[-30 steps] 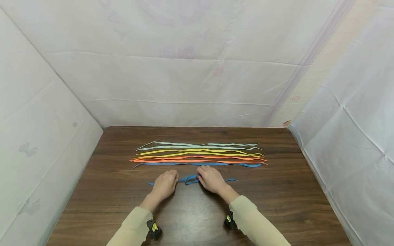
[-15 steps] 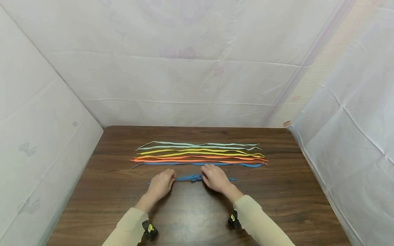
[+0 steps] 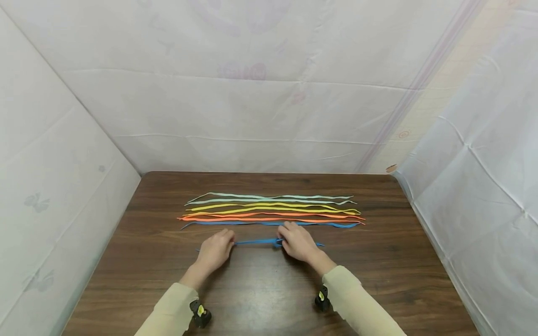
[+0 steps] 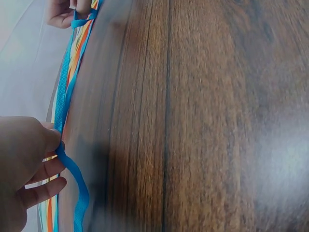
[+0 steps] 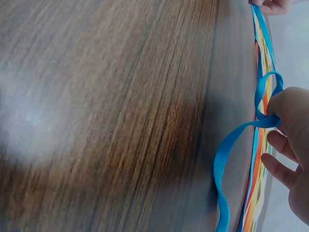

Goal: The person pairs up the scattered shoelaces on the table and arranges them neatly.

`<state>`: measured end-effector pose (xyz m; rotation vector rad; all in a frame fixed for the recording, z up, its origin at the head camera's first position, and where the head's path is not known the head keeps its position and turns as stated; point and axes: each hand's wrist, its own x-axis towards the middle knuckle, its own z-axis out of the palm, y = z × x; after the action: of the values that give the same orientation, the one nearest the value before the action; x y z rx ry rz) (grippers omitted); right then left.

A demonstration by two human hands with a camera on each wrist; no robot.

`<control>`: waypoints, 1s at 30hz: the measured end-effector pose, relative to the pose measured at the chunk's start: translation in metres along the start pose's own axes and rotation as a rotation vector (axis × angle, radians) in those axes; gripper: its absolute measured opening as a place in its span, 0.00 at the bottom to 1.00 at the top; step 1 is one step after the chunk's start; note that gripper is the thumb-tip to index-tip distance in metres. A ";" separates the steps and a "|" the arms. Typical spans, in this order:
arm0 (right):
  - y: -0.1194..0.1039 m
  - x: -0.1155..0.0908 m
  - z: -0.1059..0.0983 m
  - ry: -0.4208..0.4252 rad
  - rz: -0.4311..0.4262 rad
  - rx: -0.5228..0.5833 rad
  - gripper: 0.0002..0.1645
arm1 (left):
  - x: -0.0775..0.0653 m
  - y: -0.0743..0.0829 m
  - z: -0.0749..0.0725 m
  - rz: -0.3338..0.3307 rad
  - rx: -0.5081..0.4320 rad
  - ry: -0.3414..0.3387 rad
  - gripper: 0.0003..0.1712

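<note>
A flat blue shoelace [image 3: 256,241] stretches between the two hands over the table. My left hand [image 3: 215,250] pinches it between thumb and finger, and a loose tail hangs past that hand in the left wrist view. At the other end my right hand [image 3: 299,241] pinches the lace [image 5: 263,121] beside a small loop. From there another tail curves down toward the tabletop in the right wrist view. The lace's short ends show just outside each hand in the head view.
Behind the hands, several laces lie side by side across the dark wooden table [image 3: 260,289]: a blue lace [image 3: 235,223], orange laces [image 3: 269,220], yellow laces [image 3: 260,205] and pale green laces [image 3: 252,201]. White sheeting [image 3: 252,116] rises at the back and both sides.
The left hand has moved left and the right hand slightly right. The blue lace between them is now straighter, and its larger loop has shrunk to a small one at the right hand.
</note>
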<state>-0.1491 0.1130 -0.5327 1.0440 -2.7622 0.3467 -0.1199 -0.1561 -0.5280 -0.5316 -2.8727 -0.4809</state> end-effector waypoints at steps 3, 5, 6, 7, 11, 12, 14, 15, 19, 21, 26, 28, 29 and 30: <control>0.002 -0.002 0.000 -0.008 0.006 -0.012 0.07 | -0.001 -0.002 -0.001 -0.008 0.000 0.006 0.07; 0.003 -0.004 0.000 -0.008 0.012 -0.025 0.07 | -0.001 -0.004 -0.002 -0.016 -0.001 0.006 0.07; 0.004 -0.004 -0.001 -0.007 0.015 -0.032 0.06 | -0.002 -0.005 -0.003 -0.020 -0.004 0.006 0.07; 0.005 -0.005 -0.001 -0.005 0.019 -0.038 0.06 | -0.002 -0.005 -0.004 -0.023 -0.006 0.005 0.07; 0.008 -0.009 -0.004 -0.004 0.037 -0.073 0.05 | -0.004 -0.008 -0.006 -0.025 0.000 0.011 0.07; 0.008 -0.010 -0.004 -0.007 0.045 -0.085 0.04 | -0.004 -0.009 -0.006 -0.027 0.004 0.013 0.07; 0.010 -0.011 -0.005 -0.016 0.061 -0.105 0.04 | -0.005 -0.011 -0.006 -0.027 0.014 0.016 0.07; 0.011 -0.012 -0.006 -0.022 0.066 -0.113 0.04 | -0.005 -0.012 -0.006 -0.028 0.017 0.015 0.07; 0.013 -0.015 -0.007 -0.039 0.075 -0.132 0.03 | -0.005 -0.013 -0.006 -0.026 0.017 0.019 0.06; 0.013 -0.015 -0.008 -0.043 0.071 -0.133 0.03 | -0.005 -0.013 -0.006 -0.024 0.013 0.021 0.06; 0.012 -0.016 -0.011 -0.070 0.067 -0.113 0.02 | -0.005 -0.013 -0.009 -0.016 0.008 0.033 0.06; 0.011 -0.016 -0.012 -0.079 0.067 -0.091 0.02 | -0.006 -0.013 -0.010 -0.018 0.008 0.031 0.07; 0.011 -0.016 -0.013 -0.082 0.067 -0.078 0.03 | -0.006 -0.013 -0.010 -0.022 0.009 0.026 0.07; 0.010 -0.016 -0.013 -0.084 0.067 -0.066 0.05 | -0.006 -0.013 -0.011 -0.025 0.007 0.025 0.07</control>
<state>-0.1436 0.1340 -0.5254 0.9744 -2.8663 0.2243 -0.1180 -0.1728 -0.5227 -0.4865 -2.8596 -0.4774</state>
